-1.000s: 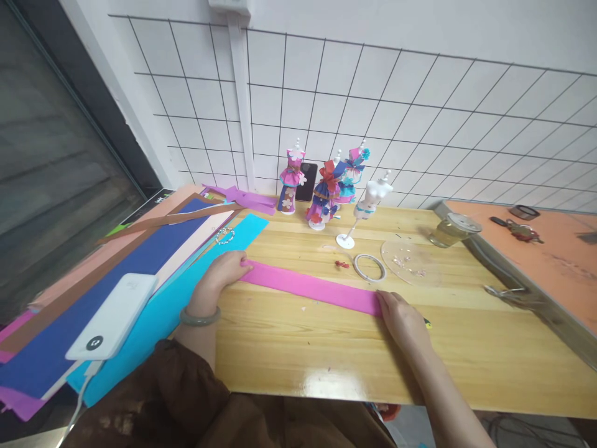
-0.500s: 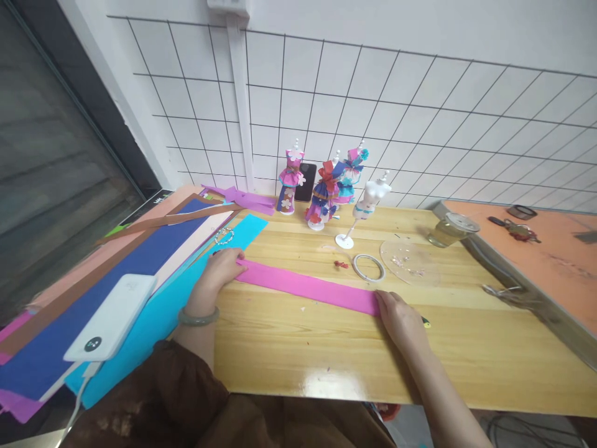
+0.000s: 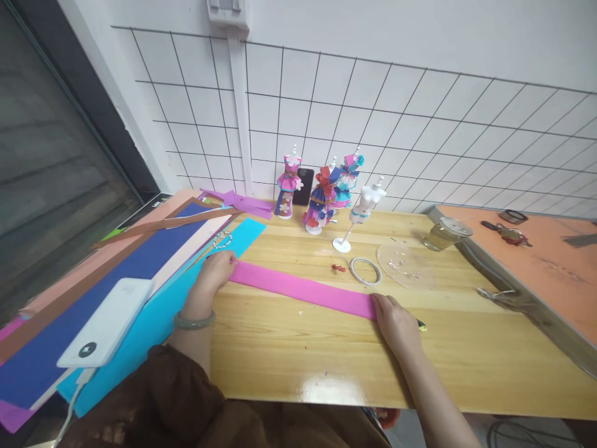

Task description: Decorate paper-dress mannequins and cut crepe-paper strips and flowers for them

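A long pink strip of crepe paper (image 3: 303,289) is stretched between my two hands, low over the wooden table. My left hand (image 3: 217,270), with a grey bangle on its wrist, pinches the strip's left end. At the other end, the fingers of my right hand (image 3: 395,317) are closed on the strip. Just beyond the strip lie a small red bow (image 3: 338,269) and a roll of white tape (image 3: 365,272). A yellow-and-black tool tip (image 3: 421,325) pokes out beside my right hand; the rest of it is hidden.
Coloured paper sheets (image 3: 180,246) and a white power bank (image 3: 106,322) lie at left. A bare white mannequin (image 3: 369,202) stands near several dressed ones (image 3: 289,183), with a phone (image 3: 304,186) behind. A clear disc (image 3: 403,264) and a lidded jar (image 3: 448,234) are at right.
My hands still hold the strip at both ends; it looks slightly more taut, with the left hand a little further left. The whole view has shifted slightly.
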`<state>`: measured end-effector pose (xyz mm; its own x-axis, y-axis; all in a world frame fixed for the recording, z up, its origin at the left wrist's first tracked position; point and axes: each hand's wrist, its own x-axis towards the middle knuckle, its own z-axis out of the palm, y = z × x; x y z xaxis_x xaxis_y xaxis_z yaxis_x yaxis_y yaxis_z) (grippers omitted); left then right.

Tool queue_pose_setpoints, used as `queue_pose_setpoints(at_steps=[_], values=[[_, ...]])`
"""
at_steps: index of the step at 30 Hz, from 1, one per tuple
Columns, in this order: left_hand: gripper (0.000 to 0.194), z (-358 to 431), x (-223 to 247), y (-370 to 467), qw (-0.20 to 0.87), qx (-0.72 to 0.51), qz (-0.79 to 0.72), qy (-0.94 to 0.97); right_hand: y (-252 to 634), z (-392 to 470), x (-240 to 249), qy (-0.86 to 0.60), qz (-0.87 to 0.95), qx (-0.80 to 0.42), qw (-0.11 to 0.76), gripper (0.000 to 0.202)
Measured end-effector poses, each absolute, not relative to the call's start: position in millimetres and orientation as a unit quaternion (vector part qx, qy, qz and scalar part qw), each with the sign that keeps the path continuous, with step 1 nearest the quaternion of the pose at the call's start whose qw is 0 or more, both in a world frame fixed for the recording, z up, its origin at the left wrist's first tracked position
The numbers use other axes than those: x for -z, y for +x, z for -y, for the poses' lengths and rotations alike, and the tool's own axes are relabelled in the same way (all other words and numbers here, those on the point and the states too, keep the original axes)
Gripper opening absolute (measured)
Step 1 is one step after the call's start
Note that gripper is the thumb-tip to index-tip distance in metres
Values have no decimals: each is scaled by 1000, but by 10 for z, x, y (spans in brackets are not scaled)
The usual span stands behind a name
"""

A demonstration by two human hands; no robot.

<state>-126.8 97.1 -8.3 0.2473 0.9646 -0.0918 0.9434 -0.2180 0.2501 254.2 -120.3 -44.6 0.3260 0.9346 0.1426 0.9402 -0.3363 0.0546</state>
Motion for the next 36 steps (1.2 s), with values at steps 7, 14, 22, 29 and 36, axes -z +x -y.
queue_pose_setpoints(at_steps=[7,14,22,29,36], values=[[25,-1016,168,-1305,132,-43,-630,764,2510,1211,441,-815,571,85,41,25],[34,-1008,175,-1330,117,-55,-648,751,2530,1217,469,-808,580,89,49,27],[42,-997,158,-1352,108,-43,-664,739,2537,1209,491,-811,575,91,57,28],[41,-1018,172,-1374,112,-58,-671,731,2580,1211,553,-808,575,99,82,27],[45,-1045,220,-1410,114,-74,-670,730,2552,1216,530,-810,570,104,90,28]])
